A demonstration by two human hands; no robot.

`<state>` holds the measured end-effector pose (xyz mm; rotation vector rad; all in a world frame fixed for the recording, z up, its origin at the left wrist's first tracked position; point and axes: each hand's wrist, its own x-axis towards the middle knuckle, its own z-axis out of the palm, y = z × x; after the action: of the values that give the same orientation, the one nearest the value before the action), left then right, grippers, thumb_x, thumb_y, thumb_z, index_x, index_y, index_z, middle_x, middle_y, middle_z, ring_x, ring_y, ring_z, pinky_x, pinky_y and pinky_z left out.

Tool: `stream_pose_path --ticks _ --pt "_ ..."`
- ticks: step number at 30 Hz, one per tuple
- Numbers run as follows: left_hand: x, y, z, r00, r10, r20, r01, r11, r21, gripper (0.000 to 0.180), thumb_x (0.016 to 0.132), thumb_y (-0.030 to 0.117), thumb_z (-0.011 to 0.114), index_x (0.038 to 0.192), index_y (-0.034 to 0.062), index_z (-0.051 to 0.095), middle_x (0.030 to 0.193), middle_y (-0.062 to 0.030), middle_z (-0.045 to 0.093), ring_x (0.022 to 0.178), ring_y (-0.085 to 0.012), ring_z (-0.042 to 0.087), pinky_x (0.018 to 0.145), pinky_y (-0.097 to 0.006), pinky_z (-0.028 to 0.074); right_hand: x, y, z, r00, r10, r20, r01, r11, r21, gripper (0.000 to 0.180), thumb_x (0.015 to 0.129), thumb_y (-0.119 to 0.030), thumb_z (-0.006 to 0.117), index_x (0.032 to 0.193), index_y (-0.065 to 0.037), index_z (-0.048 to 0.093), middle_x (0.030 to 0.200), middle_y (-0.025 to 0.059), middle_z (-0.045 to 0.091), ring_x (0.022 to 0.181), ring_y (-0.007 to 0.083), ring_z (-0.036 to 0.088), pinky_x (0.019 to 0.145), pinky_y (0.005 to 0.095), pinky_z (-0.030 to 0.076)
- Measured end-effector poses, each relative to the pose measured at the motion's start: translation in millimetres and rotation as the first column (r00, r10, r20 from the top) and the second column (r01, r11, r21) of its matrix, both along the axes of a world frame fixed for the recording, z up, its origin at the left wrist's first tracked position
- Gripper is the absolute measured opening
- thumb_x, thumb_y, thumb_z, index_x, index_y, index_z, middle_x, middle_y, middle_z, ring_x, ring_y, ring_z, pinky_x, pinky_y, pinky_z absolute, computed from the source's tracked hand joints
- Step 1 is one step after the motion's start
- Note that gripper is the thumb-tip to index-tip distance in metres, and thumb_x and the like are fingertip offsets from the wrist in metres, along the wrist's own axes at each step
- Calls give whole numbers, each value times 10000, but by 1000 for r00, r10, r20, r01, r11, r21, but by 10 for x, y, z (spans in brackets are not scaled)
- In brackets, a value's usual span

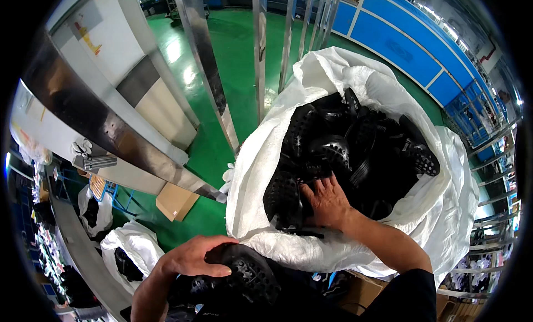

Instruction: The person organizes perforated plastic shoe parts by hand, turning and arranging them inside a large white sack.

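Note:
A large white woven sack (261, 155) stands before me with its mouth folded open. Inside lies a jumble of black shoe soles (328, 150), several with round studs or dimples. My right hand (327, 202) reaches over the near rim, fingers apart, its fingertips touching the soles. Whether it grips one cannot be made out. Outside the sack, at the lower left, my left hand (197, 256) is closed round a black studded sole (252, 275), thumb and forefinger on its edge. The lower part of that sole blends into dark things below.
A metal frame with upright bars (259, 55) rises along the sack's far left side. Smaller white sacks (139, 241) and a cardboard piece (176, 201) lie on the green floor at left. Blue panelled machinery (397, 36) stands at far right, metal racks (491, 219) at right.

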<state>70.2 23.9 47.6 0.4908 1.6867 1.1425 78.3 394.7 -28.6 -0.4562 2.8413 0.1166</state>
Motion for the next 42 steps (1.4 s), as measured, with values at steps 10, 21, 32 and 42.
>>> stream_pose_path --ticks 10,21,32,42 --pt "35 34 -27 990 71 120 -70 997 -12 746 811 244 812 1453 29 501 1209 -81 666 1093 -161 616 957 -319 487 22 24 -126 990 64 -125 -78 991 -107 1041 668 -536 815 1525 -98 419 1555 182 397 1448 385 331 1205 536 231" --pt "186 -138 44 983 163 88 -160 986 -40 762 780 227 836 1440 20 515 1208 -78 677 1058 -146 634 921 -302 508 82 -78 218 999 -1 -32 -7 969 -249 900 737 -529 776 1379 60 550 1433 300 495 1389 440 418 1181 496 314" --pt "244 -332 339 961 274 -40 -269 958 103 887 716 397 917 1388 -43 539 1154 -117 695 1051 -165 643 955 -312 504 -475 -725 69 920 -357 159 362 625 -692 636 822 -422 725 1104 141 634 1086 351 665 1071 459 653 972 468 524" --pt "43 -390 220 968 250 -8 -250 968 18 840 720 234 853 1424 -60 501 1223 -126 670 1091 -186 636 987 -325 491 -511 -548 54 819 -574 -23 383 575 -722 321 829 -161 774 1025 78 688 942 298 702 937 443 687 837 451 548"
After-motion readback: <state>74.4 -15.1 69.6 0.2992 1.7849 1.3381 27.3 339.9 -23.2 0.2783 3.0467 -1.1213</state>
